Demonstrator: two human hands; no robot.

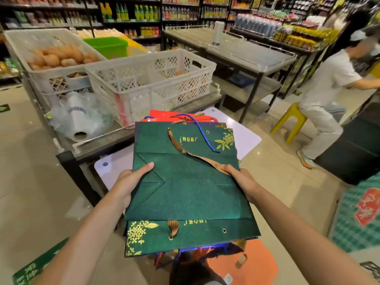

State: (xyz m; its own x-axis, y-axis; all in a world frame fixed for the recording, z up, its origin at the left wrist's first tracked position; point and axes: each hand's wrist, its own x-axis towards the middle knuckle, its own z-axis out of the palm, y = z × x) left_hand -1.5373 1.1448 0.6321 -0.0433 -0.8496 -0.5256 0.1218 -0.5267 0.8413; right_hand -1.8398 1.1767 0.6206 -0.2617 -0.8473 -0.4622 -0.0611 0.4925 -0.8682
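Centre of the frame: stack of flat folded paper gift bags (191, 233), held from both sides by 2 hands. Top item is a dark green gift bag (185, 182) with gold leaf print, lying flat with its mouth toward the upper frame. A second green bag of the same print pokes out beneath it toward the lower edge, turned the other way. Red bags (164, 115) show at the far end of the pile. Left hand (131, 182) grips the left edge: thumb flat on top of the green bag, fingers curled underneath and hidden. Right hand (240, 177) grips the right edge likewise, thumb on top and touching the brown ribbon handle (178, 145); fingers below, not visible. Blue cord handle (202, 132) drapes across the bag's upper right. White tabletop (246, 136) lies under the far end of the stack; cannot tell whether they touch. Upper left: 2 white lattice crates (152, 79), 1 holding brown round produce, with a roll of plastic bags (80, 122) just below them. Right edge: a person in white (324, 89) on a yellow stool (287, 120).
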